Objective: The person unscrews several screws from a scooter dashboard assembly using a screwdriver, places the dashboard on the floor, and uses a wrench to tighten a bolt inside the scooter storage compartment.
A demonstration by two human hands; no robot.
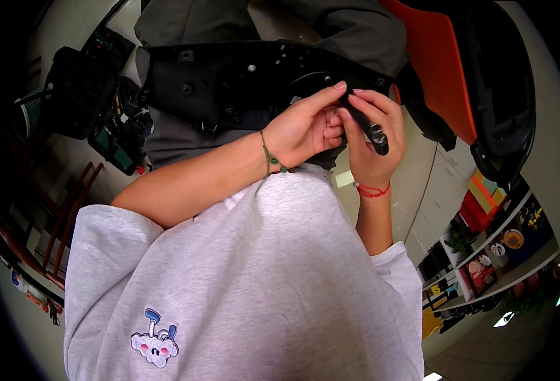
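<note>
A long black panel (181, 86) with several holes and fittings rests across my grey-trousered lap. Just over its right part, my left hand (305, 120) has its thumb tip at the upper end of a slim black piece (364, 120) with a shiny fitting at its lower end; its other fingers are curled. My right hand (375, 133) grips the same piece, fingertips bent over its top and thumb along its side. Whether the piece is attached to the panel I cannot tell.
An orange and black moulded part (438, 76) stands at the right. At the upper left are a black case (76, 95) and a dark green-and-black tool pile (114, 140). A wooden chair frame (64, 222) is at the left, shelves of goods (508, 279) at the lower right.
</note>
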